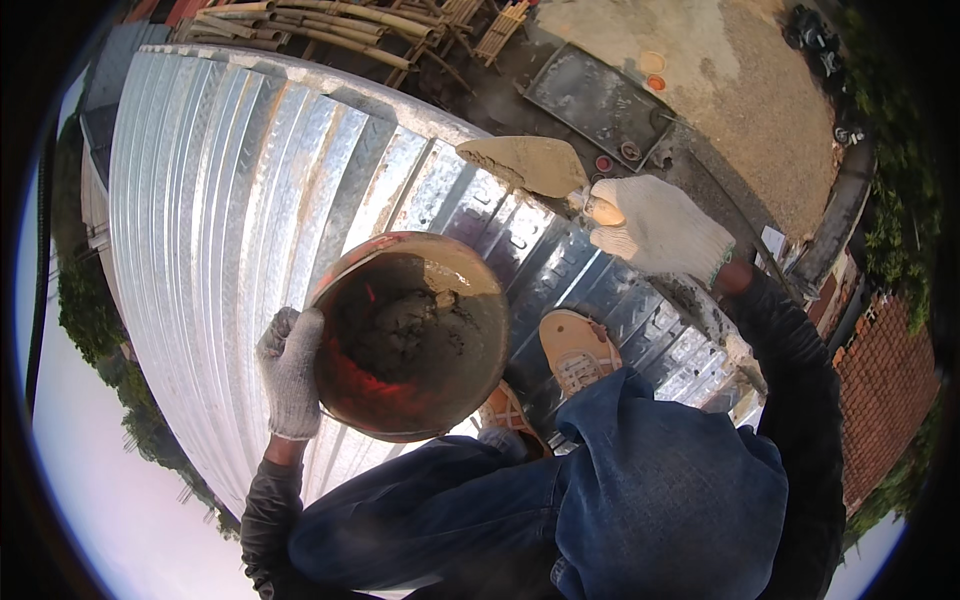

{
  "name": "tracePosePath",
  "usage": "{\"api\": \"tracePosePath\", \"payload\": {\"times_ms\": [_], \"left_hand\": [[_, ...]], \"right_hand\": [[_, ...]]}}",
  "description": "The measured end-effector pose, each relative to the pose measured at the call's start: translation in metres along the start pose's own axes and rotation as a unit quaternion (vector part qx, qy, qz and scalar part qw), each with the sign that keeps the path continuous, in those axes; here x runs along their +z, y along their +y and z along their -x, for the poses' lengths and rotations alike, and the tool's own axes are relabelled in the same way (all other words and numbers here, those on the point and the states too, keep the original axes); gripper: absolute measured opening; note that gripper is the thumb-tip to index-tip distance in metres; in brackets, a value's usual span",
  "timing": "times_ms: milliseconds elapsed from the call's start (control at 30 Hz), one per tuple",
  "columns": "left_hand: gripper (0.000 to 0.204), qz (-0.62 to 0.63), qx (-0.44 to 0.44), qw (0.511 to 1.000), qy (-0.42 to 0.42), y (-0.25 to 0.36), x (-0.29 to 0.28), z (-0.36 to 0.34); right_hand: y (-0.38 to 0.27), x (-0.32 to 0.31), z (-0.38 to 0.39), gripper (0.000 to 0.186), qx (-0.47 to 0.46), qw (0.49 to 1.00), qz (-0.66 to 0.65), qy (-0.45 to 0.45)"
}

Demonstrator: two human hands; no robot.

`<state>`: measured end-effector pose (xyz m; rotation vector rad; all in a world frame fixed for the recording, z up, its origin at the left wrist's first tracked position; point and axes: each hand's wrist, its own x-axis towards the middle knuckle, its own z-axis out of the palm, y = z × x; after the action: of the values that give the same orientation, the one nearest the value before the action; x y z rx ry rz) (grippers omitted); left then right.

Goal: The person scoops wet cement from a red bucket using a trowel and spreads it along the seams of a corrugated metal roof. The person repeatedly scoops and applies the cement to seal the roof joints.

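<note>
My left hand (288, 372), in a grey knit glove, grips the side of a round bucket (430, 400) holding wet grey mortar (400, 330), with some red showing inside. My right hand (660, 228), in a white glove, is closed on the wooden handle of a trowel (520, 163); its blade is coated in mortar and is above the roof's concrete edge, up and right of the bucket.
I am on a corrugated metal roof (200, 220), shoes (578, 345) near its edge (690, 305). Below are bamboo poles (320, 30), a metal mixing tray (590, 95), a sand pile (770, 150) and a brick-coloured roof (885, 390). Trees stand at both sides.
</note>
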<state>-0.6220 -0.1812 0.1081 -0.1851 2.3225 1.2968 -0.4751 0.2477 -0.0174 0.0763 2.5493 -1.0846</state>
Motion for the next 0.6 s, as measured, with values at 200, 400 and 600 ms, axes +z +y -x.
{"api": "tracePosePath", "payload": {"times_ms": [200, 400, 600], "left_hand": [[0.026, 0.006, 0.007, 1.0, 0.009, -0.007, -0.004, -0.002], [0.027, 0.006, -0.005, 1.0, 0.014, -0.001, -0.001, -0.002], [0.026, -0.009, -0.004, 1.0, 0.003, 0.0, -0.002, -0.003]], "right_hand": [[0.0, 0.002, -0.007, 0.041, 0.039, 0.999, -0.022, 0.005], [0.0, 0.038, 0.001, 0.039, 0.042, 0.995, -0.008, 0.087], [-0.025, 0.104, 0.017, 0.025, 0.035, 0.988, 0.067, 0.133]]}}
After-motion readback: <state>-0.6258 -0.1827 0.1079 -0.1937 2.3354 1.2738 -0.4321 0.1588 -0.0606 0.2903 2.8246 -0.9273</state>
